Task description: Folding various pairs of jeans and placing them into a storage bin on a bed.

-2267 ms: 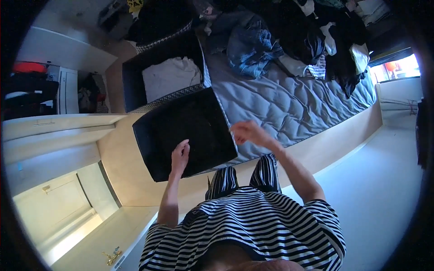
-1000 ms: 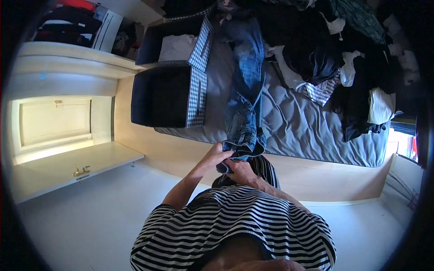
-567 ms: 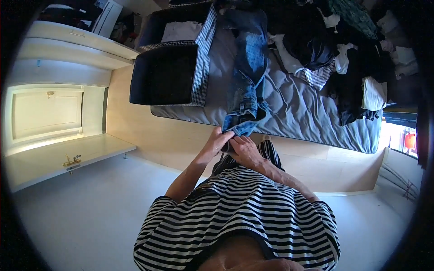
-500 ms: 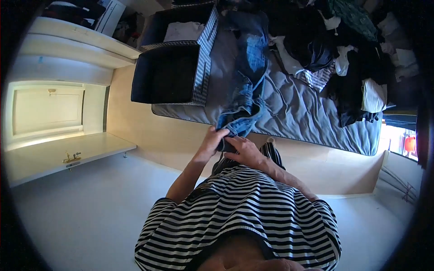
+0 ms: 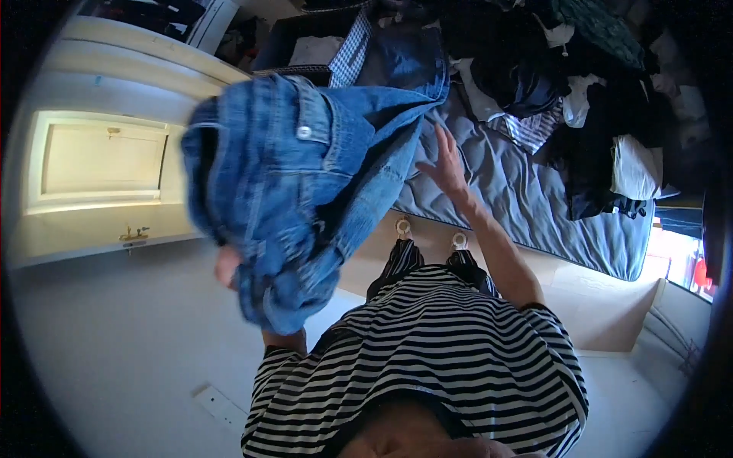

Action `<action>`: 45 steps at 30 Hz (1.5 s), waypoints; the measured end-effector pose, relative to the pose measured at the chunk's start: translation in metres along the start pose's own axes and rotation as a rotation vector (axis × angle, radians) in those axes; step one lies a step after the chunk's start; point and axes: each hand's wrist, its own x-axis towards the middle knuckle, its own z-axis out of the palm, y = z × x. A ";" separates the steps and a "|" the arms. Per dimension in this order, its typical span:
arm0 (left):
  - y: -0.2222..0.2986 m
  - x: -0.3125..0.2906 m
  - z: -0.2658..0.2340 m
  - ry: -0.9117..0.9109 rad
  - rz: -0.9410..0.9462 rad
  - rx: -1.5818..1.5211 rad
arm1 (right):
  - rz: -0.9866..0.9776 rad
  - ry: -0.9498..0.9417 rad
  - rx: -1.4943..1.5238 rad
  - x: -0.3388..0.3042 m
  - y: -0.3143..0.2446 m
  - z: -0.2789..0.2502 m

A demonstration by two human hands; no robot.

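Note:
A pair of blue denim jeans (image 5: 336, 145) hangs bunched up in the air to the left, a buttoned pocket facing up. My left hand (image 5: 227, 267) grips it from below and behind; most of that hand is hidden by the cloth. The far end of the jeans trails across to the grey mattress (image 5: 496, 187). Over the mattress edge, just right of the trailing denim, my right hand (image 5: 449, 164) is open with fingers spread, holding nothing.
Behind the jeans stands a checked fabric storage box (image 5: 353, 49) with light cloth inside. Dark clothes (image 5: 595, 164), a white garment (image 5: 636, 166) and a striped one (image 5: 528, 128) are heaped on the mattress's right. A cream cabinet door (image 5: 99, 237) stands at the left.
My left hand has lifted the jeans and swung them left, over the nearer storage box, which they now cover. My right hand has let go and moved up and right.

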 end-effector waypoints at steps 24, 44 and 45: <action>0.067 0.014 0.048 -0.292 0.801 1.047 | 0.062 0.269 0.000 -0.073 0.021 -0.378; -0.220 0.101 0.063 -0.370 -0.596 0.457 | -0.125 -0.453 -0.544 -0.058 0.209 -0.121; -0.218 0.100 0.067 -0.351 -0.570 0.454 | 0.078 -0.612 -0.469 -0.072 0.203 -0.089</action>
